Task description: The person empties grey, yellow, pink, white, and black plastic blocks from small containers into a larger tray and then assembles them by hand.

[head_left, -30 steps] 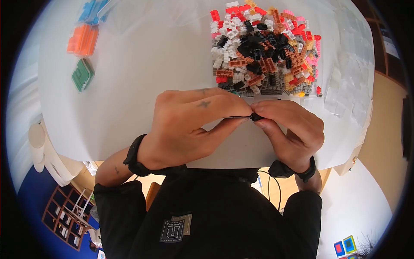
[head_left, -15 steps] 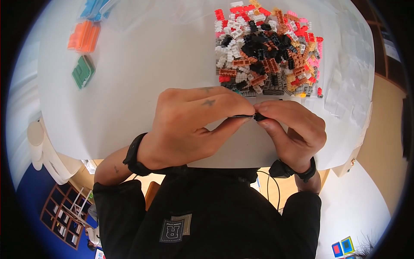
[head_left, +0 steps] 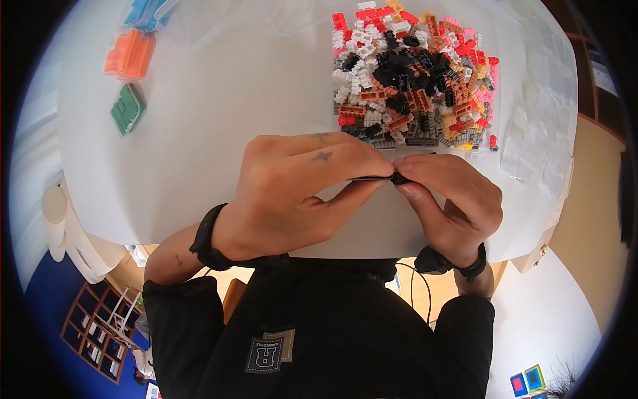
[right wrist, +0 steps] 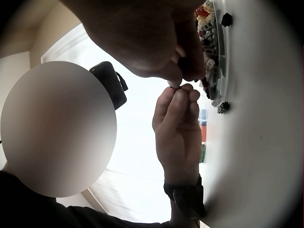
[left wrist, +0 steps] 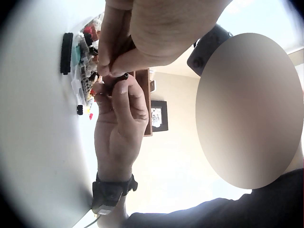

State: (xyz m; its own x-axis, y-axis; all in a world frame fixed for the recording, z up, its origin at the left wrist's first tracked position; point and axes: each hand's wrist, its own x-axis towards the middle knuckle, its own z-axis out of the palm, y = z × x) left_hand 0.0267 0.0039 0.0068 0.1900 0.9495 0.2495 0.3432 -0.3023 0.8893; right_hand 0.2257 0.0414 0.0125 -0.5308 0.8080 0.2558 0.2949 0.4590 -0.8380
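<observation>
In front of the chest, my left hand (head_left: 292, 189) pinches a thin flat black piece (head_left: 372, 178) between thumb and fingers. Meeting it fingertip to fingertip, my right hand (head_left: 458, 199) pinches a small black toy brick (head_left: 399, 179) against the end of that piece. Fingers cover most of both parts. Just beyond the hands lies a heap of small building bricks (head_left: 412, 73) in black, white, brown, red and other colours. On the table by the heap, the left wrist view shows a long black brick (left wrist: 67, 53) and a short black brick (left wrist: 80, 109).
A clear tray edge (right wrist: 222, 57) borders the heap. At the far left of the white table (head_left: 179, 133) lie green (head_left: 127, 110), orange (head_left: 129, 54) and blue pieces (head_left: 143, 14). Clear plastic packaging (head_left: 531, 149) covers the right side.
The head view has shifted a little, so the heap and hands appear slightly farther right. Both hands stay fingertip to fingertip, still pinching the black parts.
</observation>
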